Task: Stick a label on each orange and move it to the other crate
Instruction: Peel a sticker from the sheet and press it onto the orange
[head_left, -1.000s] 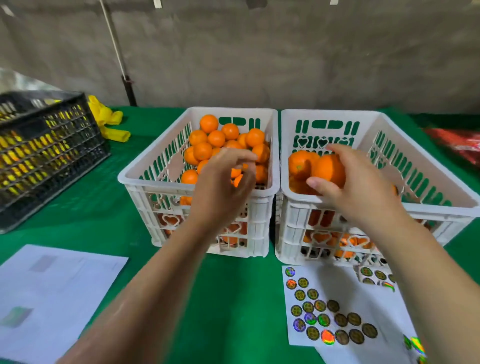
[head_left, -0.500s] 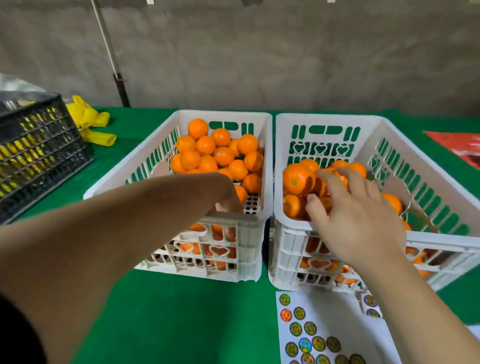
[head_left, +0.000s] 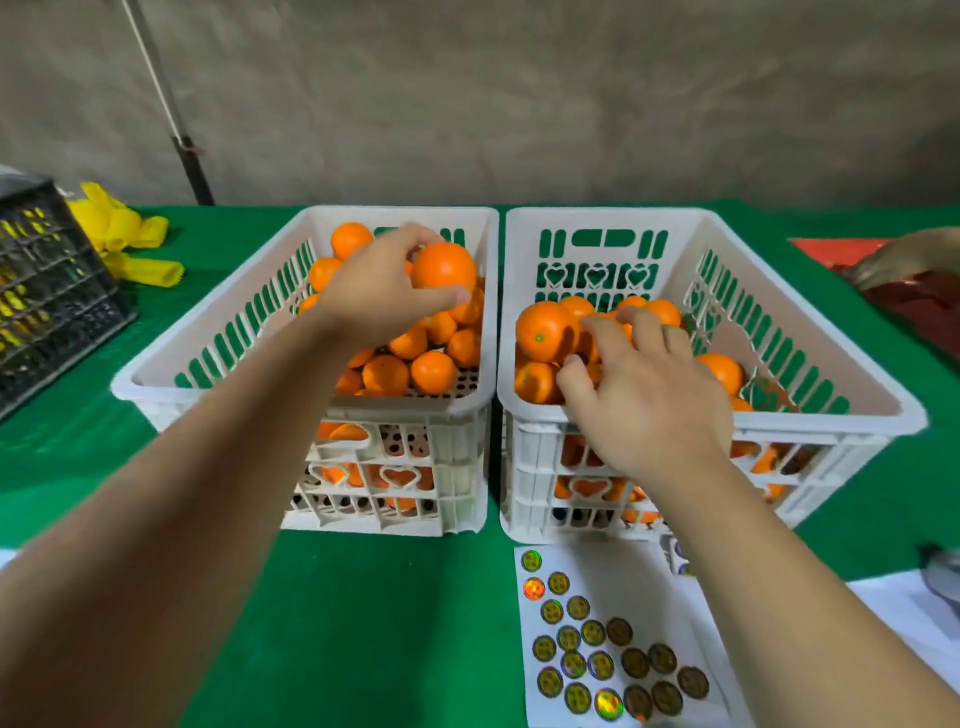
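The left hand (head_left: 379, 296) is above the left crate (head_left: 218, 338) and holds one orange (head_left: 444, 267) between the thumb and the curled fingers (head_left: 415, 236). This orange is lifted over the pile of oranges (head_left: 415, 358) that fills the far part of the left crate. The right hand (head_left: 644, 395) reaches over the near rim of the right crate (head_left: 831, 374). Its fingers are bent and rest on the oranges there, just beside a big orange (head_left: 543, 332) at the left wall; I cannot tell if they grip one. The two white crates stand side by side on the green worktop (head_left: 363, 623), touching or almost touching. In front of the right crate lies a sticker sheet (head_left: 613, 587) with round labels (head_left: 597, 644). At the far left stand a black crate (head_left: 47, 291) and something yellow (head_left: 130, 244).
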